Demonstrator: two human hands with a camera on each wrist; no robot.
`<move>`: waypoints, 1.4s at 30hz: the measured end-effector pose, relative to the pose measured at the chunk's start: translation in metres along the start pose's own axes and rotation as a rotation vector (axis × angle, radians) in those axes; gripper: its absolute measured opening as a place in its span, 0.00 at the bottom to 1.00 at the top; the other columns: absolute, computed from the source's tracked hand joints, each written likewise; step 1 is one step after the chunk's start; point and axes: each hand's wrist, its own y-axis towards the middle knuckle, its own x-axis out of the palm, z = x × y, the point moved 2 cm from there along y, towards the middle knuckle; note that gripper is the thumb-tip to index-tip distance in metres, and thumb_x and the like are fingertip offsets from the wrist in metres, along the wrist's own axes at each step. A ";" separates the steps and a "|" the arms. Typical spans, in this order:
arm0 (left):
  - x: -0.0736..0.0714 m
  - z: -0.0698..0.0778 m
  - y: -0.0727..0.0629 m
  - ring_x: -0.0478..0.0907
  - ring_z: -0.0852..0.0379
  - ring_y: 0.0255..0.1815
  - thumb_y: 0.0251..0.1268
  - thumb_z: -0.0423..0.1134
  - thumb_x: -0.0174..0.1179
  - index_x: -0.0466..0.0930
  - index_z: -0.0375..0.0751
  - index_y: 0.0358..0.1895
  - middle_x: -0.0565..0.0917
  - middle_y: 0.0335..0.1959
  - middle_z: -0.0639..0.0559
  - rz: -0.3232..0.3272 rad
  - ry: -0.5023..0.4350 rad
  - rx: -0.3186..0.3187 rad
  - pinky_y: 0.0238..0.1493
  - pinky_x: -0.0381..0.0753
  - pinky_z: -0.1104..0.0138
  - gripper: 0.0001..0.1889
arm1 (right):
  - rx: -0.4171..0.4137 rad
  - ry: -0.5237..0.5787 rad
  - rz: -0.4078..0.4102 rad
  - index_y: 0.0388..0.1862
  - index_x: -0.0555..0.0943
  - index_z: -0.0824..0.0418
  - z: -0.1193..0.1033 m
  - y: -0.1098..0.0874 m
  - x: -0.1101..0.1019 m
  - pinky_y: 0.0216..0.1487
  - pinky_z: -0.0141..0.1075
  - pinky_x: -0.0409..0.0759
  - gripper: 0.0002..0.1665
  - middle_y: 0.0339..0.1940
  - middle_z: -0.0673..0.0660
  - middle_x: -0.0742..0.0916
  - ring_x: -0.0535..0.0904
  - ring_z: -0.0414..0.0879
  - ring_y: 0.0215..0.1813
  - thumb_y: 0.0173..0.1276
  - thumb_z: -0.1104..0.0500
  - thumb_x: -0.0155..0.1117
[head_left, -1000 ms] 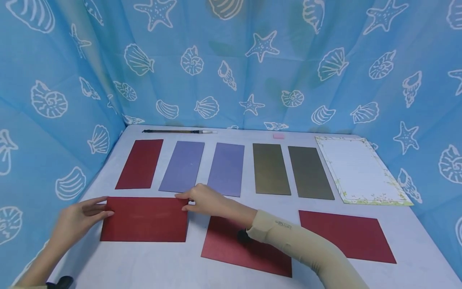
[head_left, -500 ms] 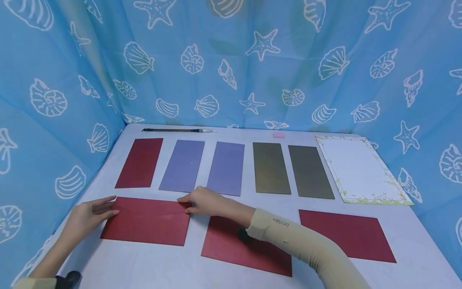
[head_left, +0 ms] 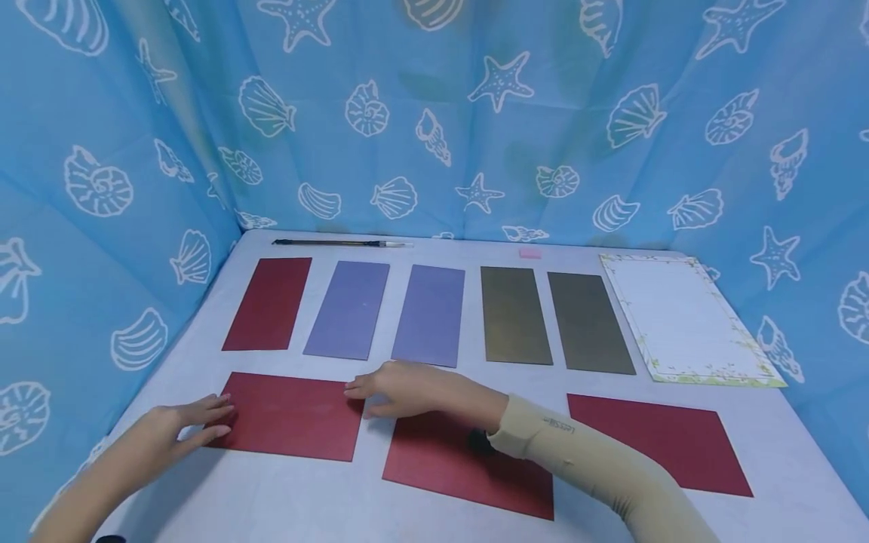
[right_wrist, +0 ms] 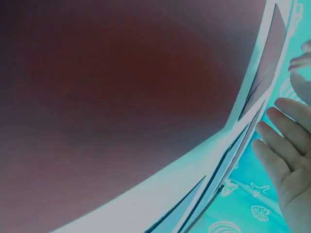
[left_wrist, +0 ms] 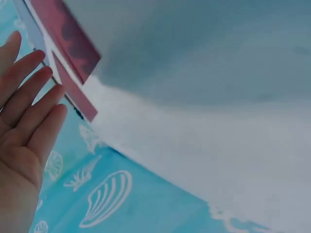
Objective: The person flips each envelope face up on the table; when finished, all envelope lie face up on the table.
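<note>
A flat red rectangle that looks like a paper envelope (head_left: 292, 418) lies lengthwise on the white table at the front left. My left hand (head_left: 166, 434) hovers at its left end, fingertips overlapping that edge, thumb apart from the fingers. At its upper right corner is my right hand (head_left: 400, 388), fingertips right over the corner. Fingers of the left hand (left_wrist: 29, 116) look straight and spread in the left wrist view. The right wrist view likewise shows the right hand (right_wrist: 289, 155) with extended fingers. Under the right forearm lies a second red rectangle (head_left: 448, 471), partly covered.
Another red rectangle (head_left: 672, 441) lies at the front right. Behind stand in a row a red piece (head_left: 268, 302), two purple pieces (head_left: 348, 309) and two olive-brown ones (head_left: 516, 317). A brush (head_left: 333, 243), a pink block (head_left: 530, 253) and bordered paper (head_left: 692, 317) lie farther back.
Both hands have loosened from the left red rectangle, which they were pinching at its ends. It now lies flat, shifted slightly right and tilted. The head view has moved a little.
</note>
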 end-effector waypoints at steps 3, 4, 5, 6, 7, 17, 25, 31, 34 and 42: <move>0.006 0.003 -0.008 0.80 0.38 0.51 0.57 0.45 0.68 0.80 0.33 0.56 0.81 0.53 0.34 -0.042 -0.004 0.001 0.40 0.83 0.58 0.26 | -0.020 -0.034 -0.016 0.67 0.74 0.58 -0.001 -0.003 0.003 0.54 0.21 0.71 0.26 0.65 0.52 0.77 0.79 0.38 0.56 0.72 0.55 0.60; 0.008 0.003 -0.010 0.81 0.39 0.50 0.57 0.45 0.68 0.80 0.33 0.56 0.81 0.52 0.35 -0.040 -0.012 -0.003 0.40 0.83 0.59 0.26 | -0.022 -0.040 -0.023 0.67 0.74 0.58 -0.001 -0.003 0.004 0.55 0.22 0.71 0.26 0.65 0.52 0.78 0.79 0.38 0.57 0.72 0.54 0.60; 0.011 0.003 -0.012 0.81 0.39 0.49 0.57 0.46 0.68 0.80 0.33 0.56 0.82 0.51 0.35 -0.041 -0.014 -0.009 0.40 0.83 0.58 0.26 | -0.022 -0.047 -0.029 0.66 0.74 0.58 -0.001 -0.003 0.005 0.55 0.22 0.71 0.26 0.65 0.52 0.78 0.78 0.38 0.58 0.71 0.54 0.60; 0.013 0.002 -0.013 0.81 0.39 0.49 0.56 0.46 0.68 0.81 0.32 0.55 0.82 0.50 0.35 -0.043 -0.016 -0.019 0.39 0.83 0.58 0.27 | -0.023 -0.053 -0.034 0.66 0.75 0.57 -0.001 -0.002 0.007 0.56 0.23 0.71 0.26 0.65 0.52 0.78 0.77 0.37 0.60 0.71 0.53 0.60; 0.015 0.002 -0.015 0.82 0.39 0.48 0.56 0.47 0.68 0.81 0.32 0.55 0.83 0.49 0.35 -0.043 -0.015 -0.028 0.38 0.84 0.60 0.27 | -0.026 -0.057 -0.036 0.66 0.75 0.58 -0.001 -0.001 0.008 0.57 0.23 0.70 0.26 0.64 0.52 0.78 0.76 0.37 0.60 0.71 0.53 0.61; 0.015 0.000 -0.022 0.83 0.40 0.46 0.54 0.47 0.70 0.81 0.32 0.54 0.85 0.46 0.37 -0.053 -0.025 -0.078 0.31 0.83 0.67 0.28 | -0.030 -0.066 -0.040 0.66 0.75 0.57 -0.003 0.003 0.011 0.58 0.24 0.70 0.26 0.64 0.52 0.78 0.75 0.37 0.62 0.70 0.54 0.62; 0.008 0.001 -0.017 0.84 0.45 0.44 0.53 0.46 0.70 0.82 0.32 0.52 0.86 0.43 0.40 -0.077 0.007 0.001 0.36 0.84 0.63 0.26 | -0.055 -0.024 -0.033 0.69 0.72 0.58 0.002 0.001 0.010 0.56 0.22 0.70 0.29 0.66 0.53 0.76 0.75 0.38 0.62 0.70 0.54 0.62; 0.002 0.019 -0.008 0.83 0.43 0.47 0.50 0.44 0.73 0.81 0.32 0.55 0.85 0.47 0.40 -0.001 0.002 0.074 0.39 0.83 0.58 0.28 | -0.051 0.020 0.019 0.71 0.68 0.61 0.004 -0.013 -0.002 0.60 0.25 0.68 0.33 0.69 0.54 0.74 0.68 0.42 0.69 0.70 0.52 0.63; 0.003 0.034 0.001 0.81 0.41 0.51 0.50 0.44 0.74 0.79 0.33 0.58 0.83 0.51 0.39 0.039 -0.024 0.094 0.41 0.83 0.58 0.32 | -0.054 0.040 0.052 0.71 0.68 0.62 0.004 -0.023 -0.006 0.61 0.26 0.68 0.34 0.69 0.55 0.73 0.66 0.42 0.70 0.69 0.52 0.63; 0.020 0.070 0.021 0.77 0.41 0.58 0.48 0.44 0.75 0.76 0.38 0.63 0.80 0.58 0.42 0.204 -0.072 0.295 0.46 0.80 0.55 0.36 | 0.011 0.055 0.115 0.72 0.66 0.60 0.006 -0.057 -0.007 0.66 0.35 0.66 0.37 0.71 0.54 0.71 0.63 0.42 0.72 0.69 0.47 0.62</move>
